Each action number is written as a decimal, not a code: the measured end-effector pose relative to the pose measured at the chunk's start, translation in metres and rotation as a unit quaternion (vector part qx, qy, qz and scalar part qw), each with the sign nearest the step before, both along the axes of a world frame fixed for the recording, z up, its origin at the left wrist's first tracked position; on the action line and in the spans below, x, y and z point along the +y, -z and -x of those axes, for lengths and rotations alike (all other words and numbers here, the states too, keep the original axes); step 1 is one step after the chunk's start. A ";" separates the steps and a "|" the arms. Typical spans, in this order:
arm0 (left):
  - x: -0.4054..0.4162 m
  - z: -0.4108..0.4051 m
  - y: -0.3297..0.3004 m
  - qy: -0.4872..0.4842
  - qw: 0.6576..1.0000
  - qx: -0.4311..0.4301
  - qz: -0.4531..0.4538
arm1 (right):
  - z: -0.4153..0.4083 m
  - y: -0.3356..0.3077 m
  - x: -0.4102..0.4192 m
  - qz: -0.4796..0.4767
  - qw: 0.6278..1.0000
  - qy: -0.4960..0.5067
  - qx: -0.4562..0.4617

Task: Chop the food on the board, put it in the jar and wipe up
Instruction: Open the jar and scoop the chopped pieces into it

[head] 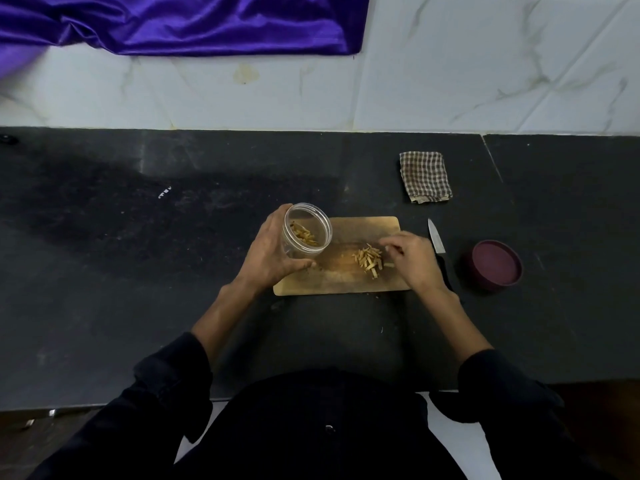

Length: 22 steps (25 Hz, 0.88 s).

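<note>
Person: dark sleeves pushed up the forearms, standing at the near edge of the dark bench.
Cutting board: a wooden cutting board lies flat on the bench, directly ahead of the person, long side across the view.
Chopped food: a loose pile of pale, stick-shaped pieces on the right half of the board.
Right hand: the right hand rests over the board's right end, fingers bent and drawn together at the edge of the pile; whether they pinch any pieces cannot be told.
Left hand: the left hand is over the board's left end, its fingers and thumb wrapped round the jar.
Jar: a clear plastic jar, lidless, held tilted with its mouth turned toward the pile; it holds a small quantity of the same pale sticks, lying against the lower wall.
Knife: a small knife lies on the bench just right of the board, tip pointing away from the person, handle partly hidden by the right wrist.
Lid: a maroon round lid sits on the bench right of the knife.
Cloth: a folded checked cloth lies beyond the board, toward the wall.
Background: white marbled wall tiles, with purple satin fabric draped at upper left.
</note>
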<state>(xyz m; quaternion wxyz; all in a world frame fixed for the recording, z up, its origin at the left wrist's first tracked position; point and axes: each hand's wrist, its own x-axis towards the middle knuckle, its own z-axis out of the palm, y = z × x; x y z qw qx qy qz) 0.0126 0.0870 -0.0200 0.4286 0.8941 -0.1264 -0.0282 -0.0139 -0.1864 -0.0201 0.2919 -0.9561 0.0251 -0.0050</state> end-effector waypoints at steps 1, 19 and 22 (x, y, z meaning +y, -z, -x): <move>0.000 -0.001 0.000 0.002 1.000 0.002 0.000 | 0.000 0.001 -0.005 0.009 0.998 0.029 0.051; 0.001 -0.002 0.003 0.001 1.000 0.002 -0.003 | -0.010 0.002 0.045 0.019 0.997 0.027 0.073; 0.001 -0.001 0.002 0.003 1.000 -0.002 0.002 | -0.010 -0.004 0.037 -0.023 0.996 0.044 0.068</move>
